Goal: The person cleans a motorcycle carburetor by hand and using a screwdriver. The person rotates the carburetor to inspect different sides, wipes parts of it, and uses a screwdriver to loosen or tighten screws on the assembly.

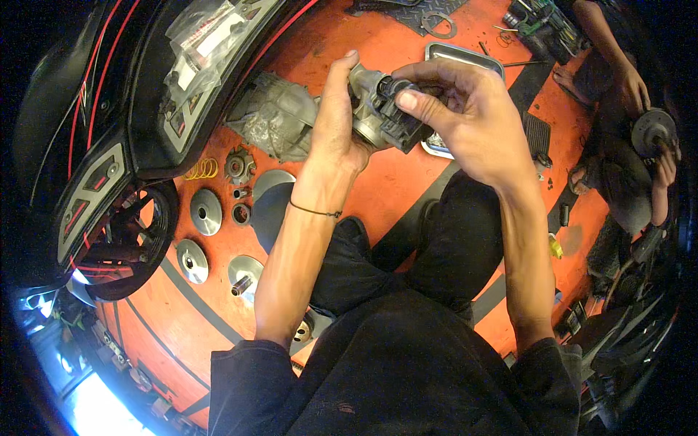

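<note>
A throttle body [366,125] of grey metal, with a black plastic sensor unit [402,125] on its right side, is held up between my hands above my knees. My left hand [336,120] is closed around the metal side, its thumb pointing up along the far edge. On the black unit, my right hand [476,116] grips with thumb and fingers; its thumb presses the top near a round black part. The right fingertips are partly hidden behind the unit. A thin dark cord circles my left wrist.
A black scooter [138,87] with red lines fills the left, plastic bags [198,54] on its footboard. On the orange floor lie a metal casing [273,120], a yellow spring [201,169] and several metal discs [206,211]. A tray [465,52] stands beyond my hands. Another person's hand holds a disc [653,131] at right.
</note>
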Tool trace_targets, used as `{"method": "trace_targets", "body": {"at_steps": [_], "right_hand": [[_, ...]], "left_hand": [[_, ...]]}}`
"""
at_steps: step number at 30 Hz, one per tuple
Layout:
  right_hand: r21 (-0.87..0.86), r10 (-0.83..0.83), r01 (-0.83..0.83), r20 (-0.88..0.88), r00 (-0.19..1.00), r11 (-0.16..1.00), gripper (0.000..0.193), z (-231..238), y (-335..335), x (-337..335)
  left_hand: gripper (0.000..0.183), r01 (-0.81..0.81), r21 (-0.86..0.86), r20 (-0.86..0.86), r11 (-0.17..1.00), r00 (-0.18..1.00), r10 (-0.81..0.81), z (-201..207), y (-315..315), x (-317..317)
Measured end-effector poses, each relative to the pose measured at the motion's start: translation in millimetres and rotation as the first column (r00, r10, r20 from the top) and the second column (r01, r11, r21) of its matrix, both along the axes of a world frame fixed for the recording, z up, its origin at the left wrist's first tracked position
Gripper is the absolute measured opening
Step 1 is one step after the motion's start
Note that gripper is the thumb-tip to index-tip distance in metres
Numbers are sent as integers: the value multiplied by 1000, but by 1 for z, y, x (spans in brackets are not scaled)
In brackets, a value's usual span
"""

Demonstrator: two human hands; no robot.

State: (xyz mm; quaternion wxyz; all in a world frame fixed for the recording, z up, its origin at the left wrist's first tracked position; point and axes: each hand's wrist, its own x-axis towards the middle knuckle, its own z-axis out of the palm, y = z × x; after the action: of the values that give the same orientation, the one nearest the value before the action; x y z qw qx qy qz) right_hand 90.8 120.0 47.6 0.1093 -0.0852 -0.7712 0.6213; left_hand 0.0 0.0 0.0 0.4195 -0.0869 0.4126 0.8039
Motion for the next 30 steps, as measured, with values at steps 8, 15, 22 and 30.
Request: {"method": "trace_targets", "body": {"at_steps": [8,15,22,30], "right_hand": [[-121,-39,43,37,999,992,23,-7,-5,0],[-18,-73,72,-53,996,997,23,-12,-6,-3],[128,-119,130,-89,989,983,23,-14,-13,-3],[154,-88,94,-45,995,984,23,-13,-12,-5]], "left_hand": [[40,-35,-48,-19,998,999,34,-3,1,-1],[39,-63,-60,-30,996,998,62,0,1,-2],[41,-59,-6,-29,998,998,59,-10,-1,-6],[34,-129,-61,-63,990,990,125,-11,0,-7]]}}
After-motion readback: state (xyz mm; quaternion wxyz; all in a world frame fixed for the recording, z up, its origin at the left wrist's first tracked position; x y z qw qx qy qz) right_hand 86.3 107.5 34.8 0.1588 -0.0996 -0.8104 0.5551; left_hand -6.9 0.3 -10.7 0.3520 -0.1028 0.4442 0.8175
